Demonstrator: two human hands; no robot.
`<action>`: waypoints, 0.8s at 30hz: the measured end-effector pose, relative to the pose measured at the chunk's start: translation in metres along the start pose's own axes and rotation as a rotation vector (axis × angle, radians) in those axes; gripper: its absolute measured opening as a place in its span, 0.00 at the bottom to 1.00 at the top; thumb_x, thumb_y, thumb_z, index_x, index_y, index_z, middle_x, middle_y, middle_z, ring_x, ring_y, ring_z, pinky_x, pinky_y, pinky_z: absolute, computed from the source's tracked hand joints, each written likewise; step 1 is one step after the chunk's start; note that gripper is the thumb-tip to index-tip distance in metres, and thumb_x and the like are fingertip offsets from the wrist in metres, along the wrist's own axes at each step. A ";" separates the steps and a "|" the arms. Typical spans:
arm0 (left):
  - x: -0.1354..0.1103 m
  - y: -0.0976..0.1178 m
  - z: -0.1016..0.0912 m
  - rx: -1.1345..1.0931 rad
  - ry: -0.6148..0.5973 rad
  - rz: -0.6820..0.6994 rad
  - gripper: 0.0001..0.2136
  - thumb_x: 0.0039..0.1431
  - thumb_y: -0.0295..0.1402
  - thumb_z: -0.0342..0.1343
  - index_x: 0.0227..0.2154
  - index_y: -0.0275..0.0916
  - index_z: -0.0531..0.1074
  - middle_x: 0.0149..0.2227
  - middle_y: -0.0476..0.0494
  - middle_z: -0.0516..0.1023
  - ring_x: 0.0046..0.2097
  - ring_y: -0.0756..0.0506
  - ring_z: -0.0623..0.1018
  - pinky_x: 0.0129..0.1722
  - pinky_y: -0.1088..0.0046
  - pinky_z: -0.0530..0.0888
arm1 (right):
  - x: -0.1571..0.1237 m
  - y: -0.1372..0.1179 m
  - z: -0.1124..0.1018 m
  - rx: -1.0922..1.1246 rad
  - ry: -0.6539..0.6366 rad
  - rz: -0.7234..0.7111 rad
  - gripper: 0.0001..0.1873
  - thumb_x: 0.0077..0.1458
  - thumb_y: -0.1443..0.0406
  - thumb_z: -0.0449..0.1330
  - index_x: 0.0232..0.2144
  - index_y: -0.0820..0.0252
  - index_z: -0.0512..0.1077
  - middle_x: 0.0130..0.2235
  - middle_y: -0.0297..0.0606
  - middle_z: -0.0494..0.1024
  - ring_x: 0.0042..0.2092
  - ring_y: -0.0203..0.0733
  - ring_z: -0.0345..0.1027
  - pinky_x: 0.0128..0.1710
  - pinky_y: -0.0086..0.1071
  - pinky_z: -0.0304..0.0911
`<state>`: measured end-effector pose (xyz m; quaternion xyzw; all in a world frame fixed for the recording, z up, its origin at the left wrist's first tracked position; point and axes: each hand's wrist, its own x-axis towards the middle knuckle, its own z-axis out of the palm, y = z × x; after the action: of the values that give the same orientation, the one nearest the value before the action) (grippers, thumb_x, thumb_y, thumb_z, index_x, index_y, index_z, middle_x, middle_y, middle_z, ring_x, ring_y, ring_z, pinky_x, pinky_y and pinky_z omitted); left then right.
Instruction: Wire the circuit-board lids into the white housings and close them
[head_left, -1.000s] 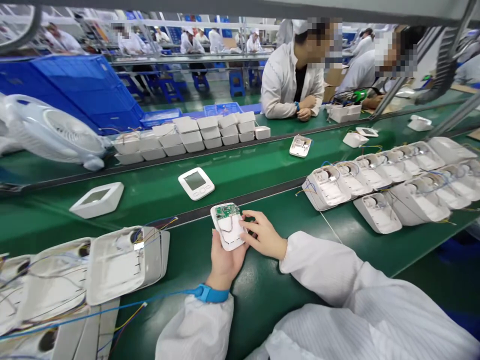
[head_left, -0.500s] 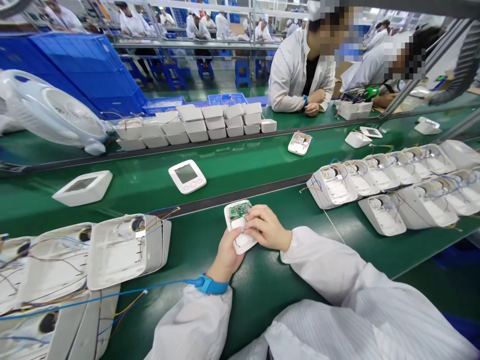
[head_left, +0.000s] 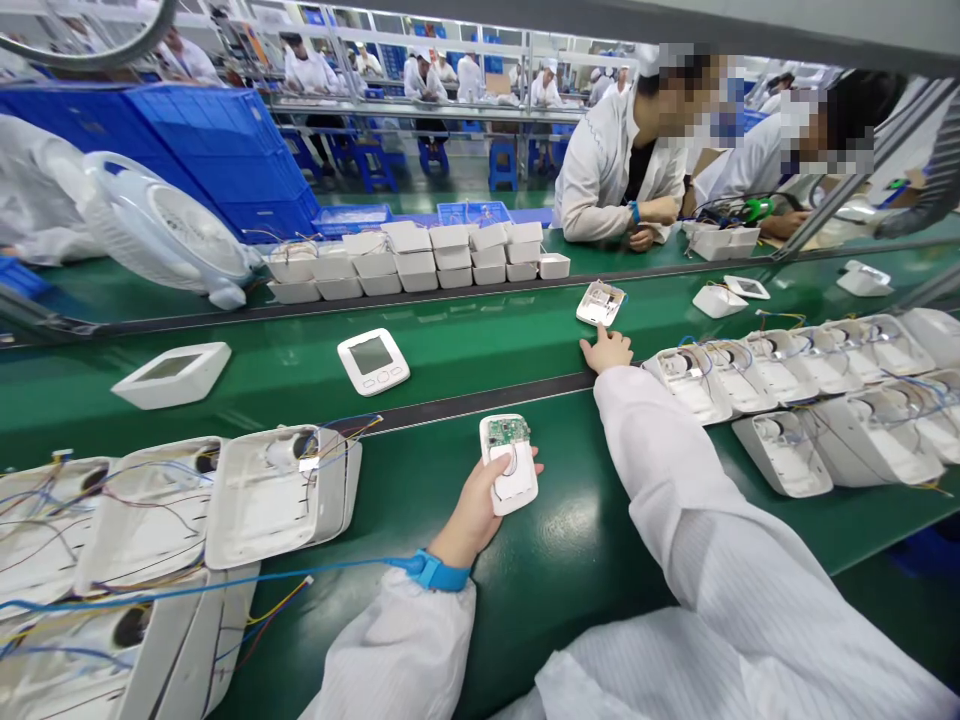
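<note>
My left hand (head_left: 480, 498) is wrapped round a white device cover (head_left: 516, 482), thumb across its inside. A green circuit board (head_left: 510, 430) sits at the cover's upper end. My right hand (head_left: 607, 351) is stretched out over the green belt with its fingers apart. Its fingertips reach the near edge of an upturned white housing (head_left: 601, 301) with wires; whether they touch it I cannot tell. A blue strap (head_left: 439, 571) with a cord circles my left wrist.
Open white housings (head_left: 262, 495) with loose wires crowd the left bench. More wired housings (head_left: 757, 365) line the right. A white device with a screen (head_left: 373, 361) lies on the belt (head_left: 465, 345). Beyond stand stacked housings (head_left: 416, 262), a fan (head_left: 169, 230) and a co-worker (head_left: 607, 170).
My right hand has left the cover and reached forward and right to the housing on the belt. My left hand keeps hold of the cover. The camera view has shifted slightly.
</note>
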<state>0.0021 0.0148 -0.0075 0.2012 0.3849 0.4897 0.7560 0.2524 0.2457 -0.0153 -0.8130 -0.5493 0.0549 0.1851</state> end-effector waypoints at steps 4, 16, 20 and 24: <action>0.000 -0.002 0.000 0.005 -0.004 0.037 0.25 0.49 0.42 0.63 0.47 0.32 0.73 0.49 0.33 0.79 0.43 0.35 0.81 0.39 0.64 0.77 | 0.009 0.002 0.005 -0.032 -0.031 0.009 0.34 0.58 0.49 0.55 0.63 0.52 0.57 0.59 0.52 0.63 0.58 0.62 0.55 0.52 0.51 0.58; 0.001 -0.006 -0.001 -0.002 -0.023 0.161 0.26 0.47 0.41 0.64 0.49 0.32 0.73 0.49 0.32 0.78 0.44 0.36 0.81 0.43 0.63 0.75 | -0.018 0.012 0.005 0.022 0.053 -0.214 0.11 0.62 0.61 0.54 0.43 0.60 0.71 0.45 0.45 0.71 0.46 0.46 0.67 0.47 0.36 0.62; -0.001 -0.007 0.000 0.020 -0.021 0.175 0.26 0.49 0.41 0.63 0.49 0.32 0.72 0.50 0.32 0.78 0.45 0.35 0.80 0.41 0.64 0.75 | -0.024 0.017 0.005 0.047 0.059 -0.252 0.14 0.58 0.61 0.59 0.45 0.58 0.72 0.53 0.44 0.65 0.47 0.45 0.68 0.46 0.36 0.64; -0.002 -0.007 -0.001 0.025 -0.027 0.197 0.25 0.49 0.40 0.62 0.49 0.32 0.72 0.50 0.32 0.78 0.45 0.35 0.80 0.42 0.63 0.75 | -0.027 0.013 -0.001 0.065 0.039 -0.356 0.07 0.56 0.63 0.60 0.37 0.60 0.75 0.50 0.42 0.67 0.43 0.42 0.68 0.44 0.35 0.65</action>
<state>0.0053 0.0099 -0.0121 0.2542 0.3593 0.5539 0.7068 0.2535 0.2164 -0.0223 -0.6974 -0.6788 0.0231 0.2288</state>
